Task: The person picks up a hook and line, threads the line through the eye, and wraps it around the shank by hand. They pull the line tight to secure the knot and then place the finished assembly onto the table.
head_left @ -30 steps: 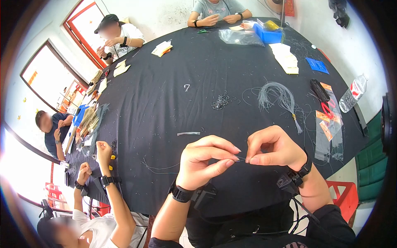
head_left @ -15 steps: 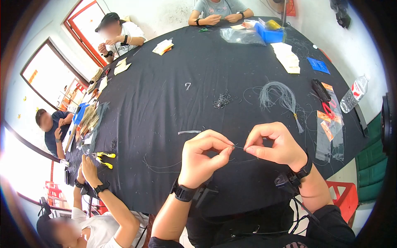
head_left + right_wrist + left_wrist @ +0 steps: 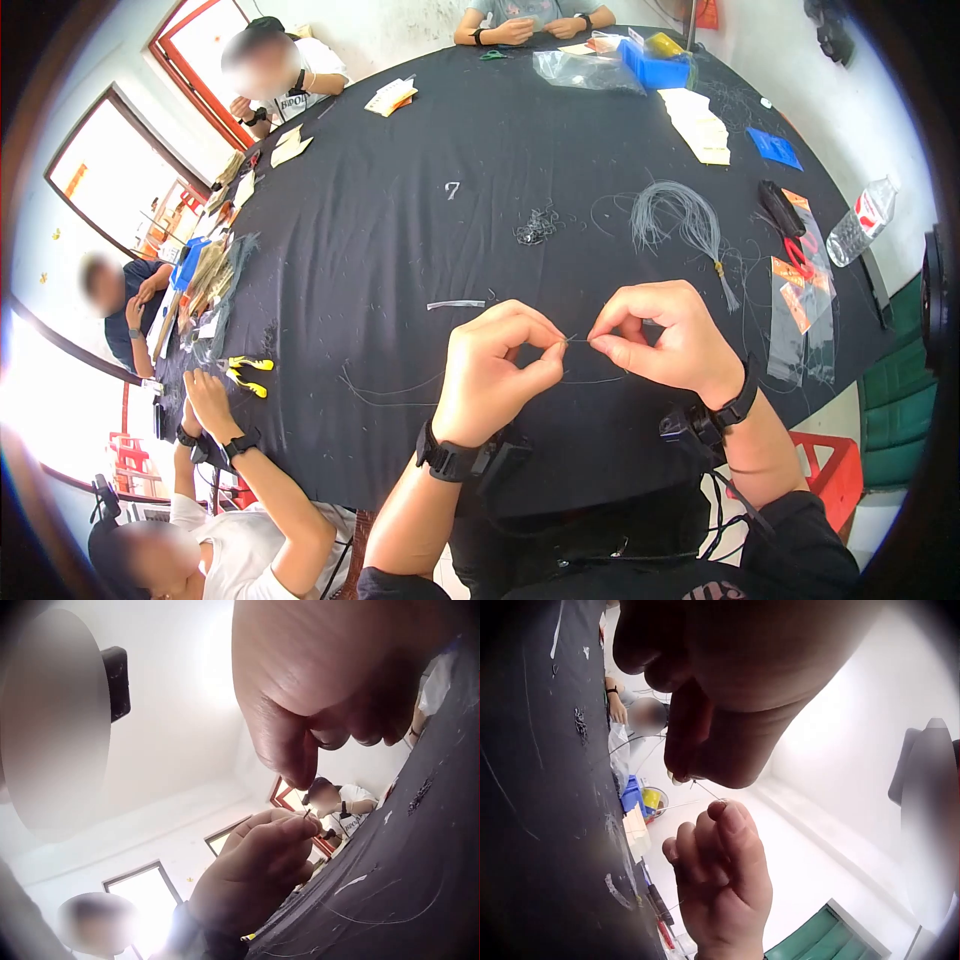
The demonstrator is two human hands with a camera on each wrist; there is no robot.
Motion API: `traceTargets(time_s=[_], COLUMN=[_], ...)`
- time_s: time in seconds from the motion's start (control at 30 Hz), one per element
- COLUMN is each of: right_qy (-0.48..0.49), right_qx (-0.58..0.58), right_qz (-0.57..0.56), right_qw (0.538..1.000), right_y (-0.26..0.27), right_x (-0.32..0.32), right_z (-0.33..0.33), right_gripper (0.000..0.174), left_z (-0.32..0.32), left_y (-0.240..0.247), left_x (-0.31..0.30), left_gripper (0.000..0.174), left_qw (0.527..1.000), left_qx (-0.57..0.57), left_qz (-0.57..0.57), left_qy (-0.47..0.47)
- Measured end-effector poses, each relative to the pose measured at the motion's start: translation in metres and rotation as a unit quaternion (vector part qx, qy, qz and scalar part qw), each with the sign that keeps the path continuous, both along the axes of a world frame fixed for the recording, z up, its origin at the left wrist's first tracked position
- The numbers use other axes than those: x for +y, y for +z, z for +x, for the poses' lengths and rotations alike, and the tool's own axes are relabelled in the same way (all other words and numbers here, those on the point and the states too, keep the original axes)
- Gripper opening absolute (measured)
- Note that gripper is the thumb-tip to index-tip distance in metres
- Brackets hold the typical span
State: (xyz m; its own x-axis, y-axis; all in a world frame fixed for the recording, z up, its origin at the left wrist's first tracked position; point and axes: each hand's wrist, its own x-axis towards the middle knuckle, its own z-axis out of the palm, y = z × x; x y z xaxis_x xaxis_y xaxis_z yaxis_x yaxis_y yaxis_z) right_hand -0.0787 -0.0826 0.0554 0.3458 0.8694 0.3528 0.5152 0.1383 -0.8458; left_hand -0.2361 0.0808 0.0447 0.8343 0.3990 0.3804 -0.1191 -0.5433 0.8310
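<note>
My left hand (image 3: 500, 370) pinches a small fish hook between thumb and forefinger; only a dark tip of the hook (image 3: 307, 814) shows, the rest is hidden by the fingers. To its right, my right hand (image 3: 665, 335) pinches a thin fishing line (image 3: 707, 790) with thumb and forefinger. A short taut stretch of line spans the small gap between the two hands' fingertips. Both hands are held up over the near side of the black-covered table (image 3: 350, 250). More line trails on the cloth to the left of my left hand.
Ahead lie a heap of dark hooks (image 3: 538, 226) and a tied bundle of line (image 3: 712, 235). A short clear strip (image 3: 456, 305) lies nearer. At right are red-handled scissors (image 3: 798, 258), plastic packets (image 3: 803, 345) and a water bottle (image 3: 862, 222). Other people sit around the table.
Both hands have risen slightly away from me, and the fingertips have drawn a little apart with line between them. The person at left has lowered their hands beside yellow-handled pliers.
</note>
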Motion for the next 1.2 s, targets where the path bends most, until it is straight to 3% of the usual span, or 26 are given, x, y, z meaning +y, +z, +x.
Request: traceTargets(time_s=[1.2], right_qy=[-0.024], right_qx=[-0.018], right_qz=[-0.018], right_qw=[0.999], right_y=[-0.0011], right_x=[0.0001], right_z=[0.0030], right_gripper=[0.007], left_z=[-0.0009], left_y=[0.0011], left_x=[0.0005], left_gripper=[0.008], left_qw=[0.995], left_qx=[0.018], left_qz=[0.010], left_qy=[-0.095])
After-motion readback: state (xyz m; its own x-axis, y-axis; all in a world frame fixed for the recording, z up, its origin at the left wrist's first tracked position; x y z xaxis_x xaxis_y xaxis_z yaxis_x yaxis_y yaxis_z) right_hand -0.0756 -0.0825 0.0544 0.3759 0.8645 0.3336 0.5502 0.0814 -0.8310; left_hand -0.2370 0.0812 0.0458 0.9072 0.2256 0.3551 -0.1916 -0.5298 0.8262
